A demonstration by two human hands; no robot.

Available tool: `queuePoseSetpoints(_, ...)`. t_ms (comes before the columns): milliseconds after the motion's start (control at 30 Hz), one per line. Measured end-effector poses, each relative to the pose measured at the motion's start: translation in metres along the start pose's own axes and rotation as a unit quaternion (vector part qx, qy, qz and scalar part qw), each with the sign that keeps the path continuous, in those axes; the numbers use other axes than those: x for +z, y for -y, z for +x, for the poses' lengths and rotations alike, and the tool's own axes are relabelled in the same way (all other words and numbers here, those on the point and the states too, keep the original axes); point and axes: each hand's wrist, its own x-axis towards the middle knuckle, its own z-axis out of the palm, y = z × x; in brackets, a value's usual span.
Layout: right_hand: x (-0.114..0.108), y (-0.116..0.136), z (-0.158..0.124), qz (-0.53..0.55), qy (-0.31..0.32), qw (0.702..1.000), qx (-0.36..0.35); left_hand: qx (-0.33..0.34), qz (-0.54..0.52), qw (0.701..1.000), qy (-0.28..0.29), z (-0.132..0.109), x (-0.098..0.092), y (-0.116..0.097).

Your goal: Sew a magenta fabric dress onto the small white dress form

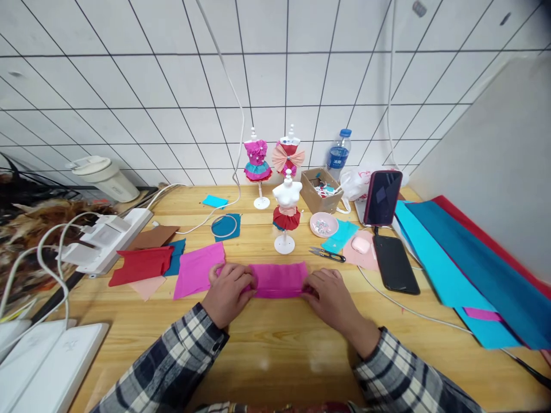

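Observation:
A magenta strip (pixel 279 281) of thin material, cloth or crepe paper, lies flat on the wooden table with a fold line along its near edge. At its left end, my left hand (pixel 230 289) pinches the near corner. My right hand (pixel 327 295) grips the opposite end, fingers closed on the near right corner. Left of my left hand rests a larger magenta sheet (pixel 196 272). Straight ahead stands a small white mannequin (pixel 287 195) with a red ruffled skirt (pixel 286 218). Thread snips (pixel 328 254) lie just beyond my right hand.
Behind are two dressed mannequins (pixel 257 160), a cardboard box (pixel 321 195), a bottle (pixel 338 152) and a pink bead dish (pixel 323 224). Phones (pixel 396 264) and coloured sheets (pixel 456 258) lie right. Left are red scraps (pixel 142 265), a hoop (pixel 224 226) and a power strip (pixel 107 241).

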Motion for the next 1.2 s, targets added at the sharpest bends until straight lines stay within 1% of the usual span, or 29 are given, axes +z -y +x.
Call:
queuePoseSetpoints(67, 0.0, -0.005, -0.006, 0.007, -0.023, 0.999, -0.031, 0.048, -0.002, 0.998, -0.046, -0.005, 0.003, 0.004)
queuePoseSetpoints(133, -0.001, -0.01, -0.013, 0.005, -0.037, 0.996, -0.085, 0.12, 0.003, 0.989, -0.087, -0.012, 0.007, 0.007)
queuePoseSetpoints(167, -0.001, -0.012, -0.017, -0.001, -0.038, 0.992, -0.118, 0.159, 0.005, 0.983, -0.096, -0.015, 0.009, 0.008)
queuePoseSetpoints(233, -0.004, -0.014, -0.023, -0.013, -0.028, 0.985, -0.171, 0.217, 0.001, 0.972, -0.095, -0.022, 0.012, 0.008)
queuePoseSetpoints(300, -0.006, -0.014, -0.028, -0.014, -0.004, 0.98, -0.198, 0.238, -0.018, 0.967, -0.083, -0.029, 0.013, 0.006)
queuePoseSetpoints(400, -0.009, -0.012, -0.032, 0.016, 0.027, 0.978, -0.205, 0.222, -0.06, 0.972, -0.05, -0.035, 0.013, 0.005)
queuePoseSetpoints(500, -0.007, -0.008, -0.029, 0.039, 0.024, 0.985, -0.169, 0.208, -0.079, 0.975, -0.012, -0.036, 0.016, 0.007)
queuePoseSetpoints(600, -0.002, -0.004, -0.021, 0.037, -0.007, 0.99, -0.134, 0.227, -0.06, 0.972, -0.021, -0.034, 0.023, 0.008)
queuePoseSetpoints(667, 0.001, -0.001, -0.016, 0.031, -0.012, 0.99, -0.137, 0.227, -0.037, 0.973, -0.034, -0.032, 0.025, 0.008)
queuePoseSetpoints(800, 0.002, 0.001, -0.012, -0.008, 0.039, 0.991, -0.13, 0.2, -0.026, 0.979, -0.021, -0.029, 0.022, 0.005)
queuePoseSetpoints(933, -0.001, 0.001, -0.013, -0.03, 0.053, 0.992, -0.106, 0.158, -0.025, 0.987, 0.007, -0.024, 0.016, 0.004)
queuePoseSetpoints(1000, -0.002, 0.002, -0.013, -0.026, 0.045, 0.993, -0.102, 0.149, -0.025, 0.988, 0.017, -0.021, 0.014, 0.004)
queuePoseSetpoints(1100, 0.001, 0.004, -0.011, -0.027, 0.01, 0.995, -0.091, 0.153, -0.03, 0.987, 0.026, -0.018, 0.012, 0.004)
queuePoseSetpoints(1200, 0.006, 0.006, -0.011, -0.042, -0.006, 0.995, -0.087, 0.147, -0.03, 0.988, 0.023, -0.017, 0.012, 0.004)
